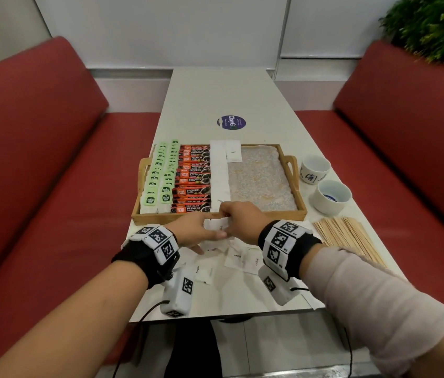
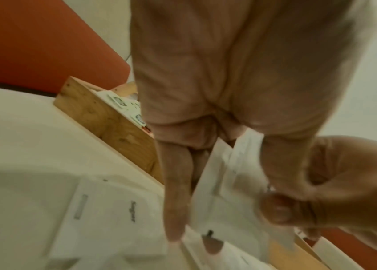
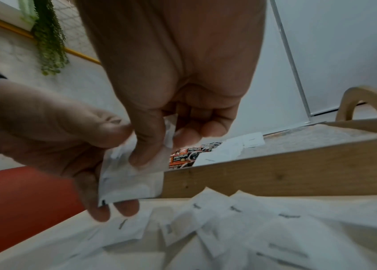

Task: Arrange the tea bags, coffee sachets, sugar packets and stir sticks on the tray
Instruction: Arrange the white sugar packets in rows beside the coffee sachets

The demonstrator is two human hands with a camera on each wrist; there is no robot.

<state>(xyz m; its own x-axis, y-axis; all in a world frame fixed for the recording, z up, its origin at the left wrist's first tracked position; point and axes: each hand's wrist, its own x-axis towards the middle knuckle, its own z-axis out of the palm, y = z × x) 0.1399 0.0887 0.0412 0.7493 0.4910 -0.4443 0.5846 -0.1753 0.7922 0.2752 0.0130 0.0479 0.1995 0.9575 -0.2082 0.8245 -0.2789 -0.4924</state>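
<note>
White sugar packets (image 1: pixel 216 226) held above table; others (scattered) below (image 1: pixel 238 259).

"PREMIUM" on coffee sachets (image 1: pixel 192 175), seemingly.

we count one tray (image 1: pixel 301 212) | two cups (image 1: pixel 315 168) | two columns of tea bags (image 1: pixel 158 175) | one column of coffee sachets (image 1: pixel 193 178) | two hands | stir sticks (image 1: pixel 347 238), loose sugar packets (image 1: pixel 238 259): too many, overlapping, to count

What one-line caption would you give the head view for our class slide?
Both hands, left hand and right hand, pinch white sugar packets at the wooden tray.
</note>
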